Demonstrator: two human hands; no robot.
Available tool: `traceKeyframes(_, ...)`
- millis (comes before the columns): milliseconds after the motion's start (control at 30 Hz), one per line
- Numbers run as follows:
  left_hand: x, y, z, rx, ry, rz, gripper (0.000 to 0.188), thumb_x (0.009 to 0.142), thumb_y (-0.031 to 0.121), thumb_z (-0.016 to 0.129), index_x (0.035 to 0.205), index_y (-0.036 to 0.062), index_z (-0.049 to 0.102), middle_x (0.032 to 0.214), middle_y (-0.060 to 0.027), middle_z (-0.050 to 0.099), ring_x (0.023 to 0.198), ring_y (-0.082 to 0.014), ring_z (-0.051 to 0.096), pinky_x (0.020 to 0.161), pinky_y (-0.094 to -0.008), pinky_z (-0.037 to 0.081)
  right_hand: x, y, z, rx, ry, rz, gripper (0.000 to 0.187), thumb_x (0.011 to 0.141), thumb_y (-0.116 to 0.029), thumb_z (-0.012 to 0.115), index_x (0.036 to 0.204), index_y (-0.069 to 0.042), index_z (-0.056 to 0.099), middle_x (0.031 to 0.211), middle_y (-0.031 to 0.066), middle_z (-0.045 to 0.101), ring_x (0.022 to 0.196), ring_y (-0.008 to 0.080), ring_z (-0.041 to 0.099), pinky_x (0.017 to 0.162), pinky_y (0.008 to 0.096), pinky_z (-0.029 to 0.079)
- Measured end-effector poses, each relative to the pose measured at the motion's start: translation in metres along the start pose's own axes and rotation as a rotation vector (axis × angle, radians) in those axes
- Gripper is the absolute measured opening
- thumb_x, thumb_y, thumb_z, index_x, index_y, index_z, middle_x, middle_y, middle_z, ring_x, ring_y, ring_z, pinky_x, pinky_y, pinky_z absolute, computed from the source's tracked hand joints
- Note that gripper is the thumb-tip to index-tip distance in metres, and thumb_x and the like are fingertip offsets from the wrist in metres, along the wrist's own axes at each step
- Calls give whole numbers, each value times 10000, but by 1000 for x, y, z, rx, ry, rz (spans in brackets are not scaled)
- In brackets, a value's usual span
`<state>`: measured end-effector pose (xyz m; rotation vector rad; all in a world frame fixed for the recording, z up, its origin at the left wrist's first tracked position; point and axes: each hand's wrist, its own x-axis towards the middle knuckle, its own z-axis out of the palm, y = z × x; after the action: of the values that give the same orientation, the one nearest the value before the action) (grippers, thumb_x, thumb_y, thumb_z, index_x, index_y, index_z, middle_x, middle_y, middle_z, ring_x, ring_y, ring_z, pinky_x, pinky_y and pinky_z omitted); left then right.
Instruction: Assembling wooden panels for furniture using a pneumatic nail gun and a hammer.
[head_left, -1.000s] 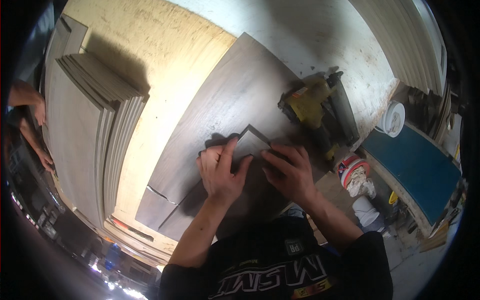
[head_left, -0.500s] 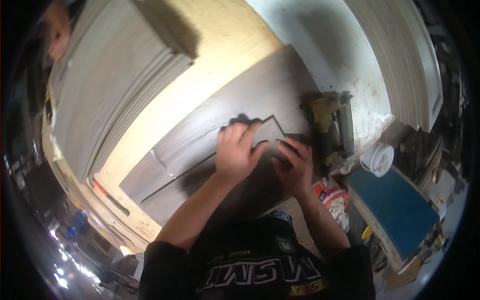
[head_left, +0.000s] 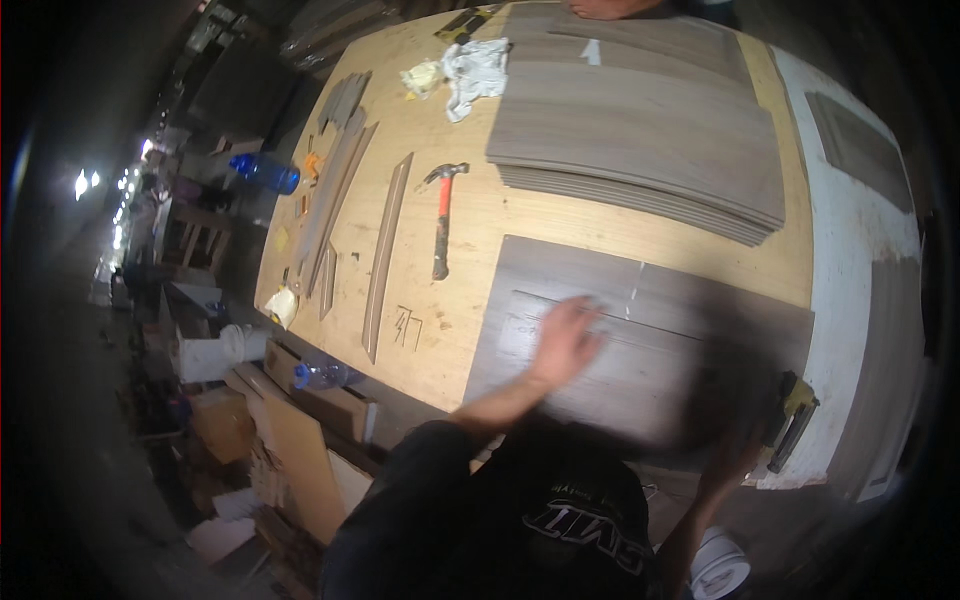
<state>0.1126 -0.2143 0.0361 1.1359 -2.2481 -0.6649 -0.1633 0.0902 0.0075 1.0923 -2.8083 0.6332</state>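
Broke off two-handed work since a moment ago, parting hands widely. Holding left hand [head_left: 570, 342] loosely spread over panel [head_left: 640, 365]; unable to make out grip of shadowed right hand [head_left: 738, 452] near nailer [head_left: 797, 408].

Stacked panels [head_left: 635, 125], a strip [head_left: 387, 258] and a hammer [head_left: 443, 222] mark a workshop.

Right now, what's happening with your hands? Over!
Left hand open over grey board. Right hand shadowed beside yellow-black tool, grip unclear. Tool at board's right end; hammer lies off the board.
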Motion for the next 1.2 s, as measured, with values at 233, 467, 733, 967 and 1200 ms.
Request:
traceKeyframes(233,-115,-253,-207,780,255,-657,666,875,322,705,1411,19,450,1299,-258,551,1223,-455,514,1049,-543,420,-84,-117,-6,475,-92,-1,521,886,-89,726,1371,-6,555,1368,204,570,1296,390,520,1118,492,377)
traceKeyframes(467,-112,-280,-282,240,-177,-796,425,845,318,772,1089,-9,653,962,-131,660,863,-257,661,751,-345,541,-117,-262,27,508,-123,-427,499,894,-106,735,1356,-40,559,1300,176,600,1232,387,551,1032,480,448)
traceKeyframes(733,-145,-203,-274,-792,-411,-750,352,857,10,719,1207,23,687,839,34,626,729,-72,565,660,-227,476,-112,-412,15,998,-564,-63,618,944,-193,726,1490,-77,461,1415,140,556,1225,211,573,979,340,491)
traceKeyframes(967,-89,-97,-258,-763,-1123,-381,503,786,-48,792,1267,28,665,955,11,658,865,-100,619,771,-261,536,-91,-374,-33,1520,-467,421,523,1087,-228,476,1537,-7,328,1323,139,627,1080,207,675,943,323,515)
traceKeyframes(1200,-68,-31,-199,-588,-1369,-42,479,793,23,806,1250,20,664,1022,0,633,968,-111,569,923,-280,488,-130,-301,-73,1679,-233,423,571,1073,-211,510,1547,17,288,1385,187,564,1197,266,629,1008,372,517)
